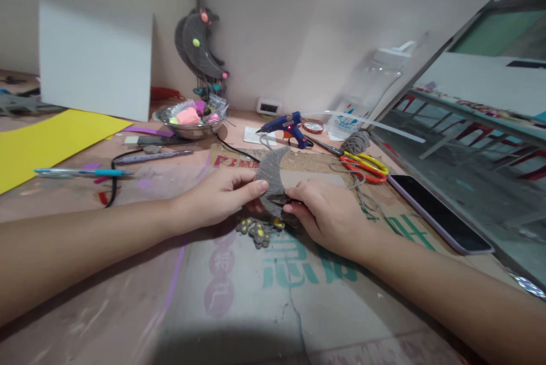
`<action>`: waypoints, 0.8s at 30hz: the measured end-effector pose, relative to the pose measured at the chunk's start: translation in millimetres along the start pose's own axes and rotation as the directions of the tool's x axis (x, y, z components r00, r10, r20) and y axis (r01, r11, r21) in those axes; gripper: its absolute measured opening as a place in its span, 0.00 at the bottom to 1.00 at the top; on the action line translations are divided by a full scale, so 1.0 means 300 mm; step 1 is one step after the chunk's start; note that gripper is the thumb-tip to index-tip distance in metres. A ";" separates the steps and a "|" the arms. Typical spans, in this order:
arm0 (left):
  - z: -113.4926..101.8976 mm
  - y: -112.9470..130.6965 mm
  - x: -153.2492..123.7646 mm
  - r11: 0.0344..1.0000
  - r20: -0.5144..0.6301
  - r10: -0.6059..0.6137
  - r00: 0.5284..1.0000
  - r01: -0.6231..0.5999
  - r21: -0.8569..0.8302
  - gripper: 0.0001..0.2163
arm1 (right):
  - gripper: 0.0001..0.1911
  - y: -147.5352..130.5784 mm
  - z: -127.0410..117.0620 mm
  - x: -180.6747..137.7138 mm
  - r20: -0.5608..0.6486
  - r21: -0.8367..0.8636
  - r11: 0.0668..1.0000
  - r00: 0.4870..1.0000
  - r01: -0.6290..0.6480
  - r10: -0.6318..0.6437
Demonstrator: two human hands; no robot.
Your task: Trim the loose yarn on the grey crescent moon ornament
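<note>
My left hand (232, 191) pinches a grey yarn-wrapped crescent moon (272, 174) between thumb and fingers, holding it upright above the cardboard. At the moon's lower right edge, my right hand (324, 208) is closed on a small dark pointed tool (279, 199), whose tip lies against the yarn surface. The tool's exact kind is hidden by my fingers. Just below the moon, several small grey flower shapes with yellow spots (259, 232) hang or lie; I cannot tell which.
A blue glue gun (285, 128) stands behind my hands. Scissors (364, 165), grey yarn (356, 142) and a phone (441, 211) lie to the right. Leftward are a metal bowl of clay (191, 126), pens (85, 173) and yellow paper (55, 140). A decorated moon (198, 41) hangs behind.
</note>
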State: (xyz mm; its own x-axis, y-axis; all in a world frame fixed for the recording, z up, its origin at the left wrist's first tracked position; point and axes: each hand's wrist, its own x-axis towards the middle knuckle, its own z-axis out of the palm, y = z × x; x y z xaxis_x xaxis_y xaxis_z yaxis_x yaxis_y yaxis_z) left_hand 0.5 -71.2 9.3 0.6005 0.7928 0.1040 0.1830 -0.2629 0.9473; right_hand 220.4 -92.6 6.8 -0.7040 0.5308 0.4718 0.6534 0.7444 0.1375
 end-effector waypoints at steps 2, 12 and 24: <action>-0.001 0.000 0.001 1.000 0.001 0.007 1.000 -0.007 0.014 0.13 | 0.12 0.000 -0.004 0.000 0.021 -0.019 1.000 1.000 0.008 -0.008; 0.000 -0.003 -0.003 0.998 -0.009 0.026 1.000 -0.025 0.051 0.13 | 0.12 -0.004 -0.009 0.016 0.036 -0.058 0.997 0.998 0.054 -0.052; -0.002 -0.005 -0.003 1.000 -0.002 -0.002 1.000 0.002 -0.027 0.12 | 0.13 0.002 -0.003 0.002 -0.084 0.052 0.999 0.996 -0.006 0.010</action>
State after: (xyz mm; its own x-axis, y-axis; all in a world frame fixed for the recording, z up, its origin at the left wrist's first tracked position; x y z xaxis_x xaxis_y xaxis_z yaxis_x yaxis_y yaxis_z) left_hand -0.7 -71.2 7.9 0.5984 0.7945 0.1031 0.1629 -0.2467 0.9553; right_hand 220.7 -92.1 7.8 -0.6717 0.5024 0.5445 0.6419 0.7615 0.0893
